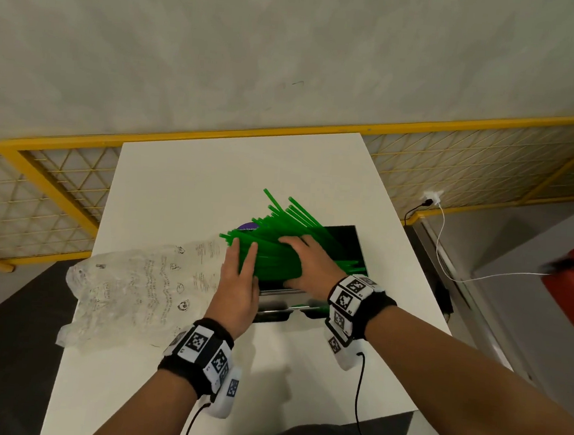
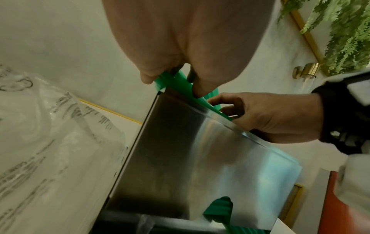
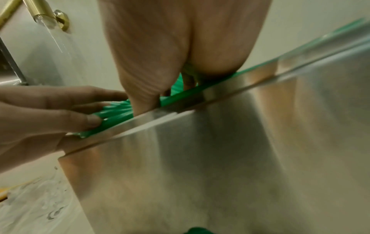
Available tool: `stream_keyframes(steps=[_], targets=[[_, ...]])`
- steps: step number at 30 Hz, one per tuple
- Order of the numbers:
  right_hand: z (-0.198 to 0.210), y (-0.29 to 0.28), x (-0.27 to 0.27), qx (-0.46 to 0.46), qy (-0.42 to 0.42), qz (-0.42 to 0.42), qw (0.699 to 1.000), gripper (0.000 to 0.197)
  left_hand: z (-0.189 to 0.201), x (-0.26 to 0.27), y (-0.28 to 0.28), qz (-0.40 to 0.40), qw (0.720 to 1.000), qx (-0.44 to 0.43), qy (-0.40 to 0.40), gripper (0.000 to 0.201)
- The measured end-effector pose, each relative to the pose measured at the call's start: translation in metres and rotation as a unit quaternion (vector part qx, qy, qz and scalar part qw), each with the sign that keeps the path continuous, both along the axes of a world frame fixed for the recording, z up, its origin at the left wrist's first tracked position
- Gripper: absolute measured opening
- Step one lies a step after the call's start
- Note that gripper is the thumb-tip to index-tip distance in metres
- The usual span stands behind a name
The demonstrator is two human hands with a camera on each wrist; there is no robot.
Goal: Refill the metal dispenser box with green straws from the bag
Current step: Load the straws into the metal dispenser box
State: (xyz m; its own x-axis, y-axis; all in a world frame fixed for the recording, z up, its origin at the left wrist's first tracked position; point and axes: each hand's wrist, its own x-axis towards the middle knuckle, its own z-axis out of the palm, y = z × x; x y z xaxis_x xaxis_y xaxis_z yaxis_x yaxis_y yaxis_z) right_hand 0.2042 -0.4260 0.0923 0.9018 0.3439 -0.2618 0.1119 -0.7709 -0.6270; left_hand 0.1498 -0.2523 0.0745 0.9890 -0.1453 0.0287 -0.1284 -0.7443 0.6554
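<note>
bag (image 1: pixel 143 285): black print and icons, illegible | wristbands (image 1: pixel 349 299): square coded markers, unreadable

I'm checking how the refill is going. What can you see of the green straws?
The green straws are thin, glossy plastic tubes in a loose, fanned bundle lying slantwise across the open top of the metal dispenser box, ends jutting past its rim. The left hand and right hand press on them with straight fingers.

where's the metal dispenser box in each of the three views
head: metal dispenser box right of centre on the table, mostly hidden by both hands.
left wrist: its steel wall fills the lower centre.
right wrist: its steel wall fills the lower right.
shared landmark: the green straws along its top edge.
</note>
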Motion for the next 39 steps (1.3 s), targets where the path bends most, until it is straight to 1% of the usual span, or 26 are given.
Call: stream_keyframes(steps=[2, 4, 7, 8, 9, 10, 11, 13, 15, 17, 19, 21, 22, 23, 25, 26, 27, 28, 29, 30, 31, 32, 34, 35, 37, 39], targets=[[0.006, -0.006, 0.000, 0.033, -0.003, 0.001, 0.999, 0.084, 0.002, 0.003, 0.003, 0.003, 1.000, -0.022, -0.013, 0.061], [0.009, -0.013, -0.001, 0.039, -0.019, 0.011, 0.999, 0.080, 0.005, 0.004, 0.005, 0.012, 0.998, -0.060, -0.005, 0.069], [0.010, -0.027, -0.007, 0.007, -0.087, 0.012, 0.996, 0.059, 0.009, 0.001, 0.008, 0.023, 0.994, -0.111, -0.006, 0.084], [0.009, -0.032, -0.011, -0.009, -0.112, 0.009, 0.994, 0.054, 0.009, -0.001, 0.009, 0.040, 0.991, -0.126, -0.007, 0.086], [0.007, -0.034, -0.016, -0.028, -0.119, 0.015, 0.992, 0.051, 0.008, -0.002, 0.010, 0.061, 0.989, -0.137, -0.001, 0.087], [0.005, -0.036, -0.021, -0.052, -0.102, 0.034, 0.993, 0.052, 0.007, -0.002, 0.010, 0.074, 0.986, -0.149, 0.020, 0.088], [0.002, -0.036, -0.026, -0.082, -0.067, 0.062, 0.992, 0.054, 0.006, -0.002, 0.010, 0.072, 0.984, -0.153, 0.053, 0.088], [-0.003, -0.033, -0.030, -0.138, -0.010, 0.108, 0.985, 0.057, 0.004, -0.003, 0.008, 0.031, 0.986, -0.114, 0.119, 0.087], [-0.004, -0.030, -0.028, -0.160, -0.021, 0.105, 0.981, 0.057, 0.005, -0.005, 0.007, 0.016, 0.985, -0.084, 0.149, 0.085], [-0.003, -0.027, -0.027, -0.143, -0.058, 0.068, 0.986, 0.054, 0.007, -0.006, 0.006, 0.024, 0.987, -0.084, 0.134, 0.083], [-0.003, -0.025, -0.026, -0.120, -0.060, 0.061, 0.989, 0.051, 0.005, -0.006, 0.006, -0.001, 0.992, -0.022, 0.125, 0.081], [-0.002, -0.025, -0.025, -0.118, -0.044, 0.085, 0.988, 0.045, 0.002, -0.006, 0.008, -0.021, 0.990, 0.040, 0.132, 0.080], [0.000, -0.027, -0.023, -0.114, -0.056, 0.084, 0.988, 0.041, 0.001, -0.005, 0.010, -0.009, 0.991, 0.039, 0.124, 0.076], [0.004, -0.028, -0.021, -0.099, -0.085, 0.069, 0.989, 0.035, 0.004, -0.005, 0.012, 0.016, 0.995, 0.016, 0.101, 0.070], [0.014, -0.031, -0.014, -0.041, -0.171, -0.008, 0.984, 0.024, 0.009, -0.003, 0.018, 0.079, 0.995, -0.053, 0.019, 0.060], [0.018, -0.032, -0.009, -0.015, -0.208, -0.056, 0.976, 0.024, 0.010, -0.001, 0.021, 0.109, 0.991, -0.082, -0.013, 0.058], [0.021, -0.032, -0.003, 0.001, -0.223, -0.097, 0.970, 0.032, 0.010, 0.002, 0.023, 0.131, 0.985, -0.108, -0.021, 0.058], [0.023, -0.030, 0.004, 0.003, -0.208, -0.118, 0.971, 0.045, 0.012, 0.006, 0.025, 0.145, 0.980, -0.137, -0.011, 0.059], [0.024, -0.028, 0.011, -0.003, -0.168, -0.117, 0.979, 0.058, 0.014, 0.010, 0.025, 0.152, 0.973, -0.171, 0.009, 0.059], [0.025, -0.023, 0.016, -0.015, -0.118, -0.102, 0.988, 0.067, 0.015, 0.015, 0.025, 0.154, 0.966, -0.202, 0.036, 0.058], [0.023, -0.018, 0.020, -0.031, -0.074, -0.079, 0.994, 0.073, 0.018, 0.019, 0.024, 0.152, 0.963, -0.216, 0.058, 0.056], [0.022, -0.010, 0.022, -0.049, -0.046, -0.050, 0.996, 0.075, 0.020, 0.022, 0.024, 0.149, 0.964, -0.209, 0.071, 0.052], [0.015, 0.006, 0.018, -0.069, -0.018, 0.006, 0.997, 0.076, 0.023, 0.026, 0.022, 0.142, 0.967, -0.198, 0.073, 0.045], [0.012, 0.013, 0.016, -0.066, -0.004, 0.020, 0.998, 0.077, 0.024, 0.027, 0.021, 0.140, 0.967, -0.202, 0.072, 0.043], [0.004, 0.021, 0.014, -0.066, 0.013, 0.017, 0.998, 0.079, 0.023, 0.027, 0.021, 0.138, 0.967, -0.202, 0.068, 0.041], [0.001, 0.025, 0.016, -0.095, 0.015, 0.005, 0.995, 0.077, 0.020, 0.028, 0.022, 0.132, 0.970, -0.195, 0.065, 0.041]])
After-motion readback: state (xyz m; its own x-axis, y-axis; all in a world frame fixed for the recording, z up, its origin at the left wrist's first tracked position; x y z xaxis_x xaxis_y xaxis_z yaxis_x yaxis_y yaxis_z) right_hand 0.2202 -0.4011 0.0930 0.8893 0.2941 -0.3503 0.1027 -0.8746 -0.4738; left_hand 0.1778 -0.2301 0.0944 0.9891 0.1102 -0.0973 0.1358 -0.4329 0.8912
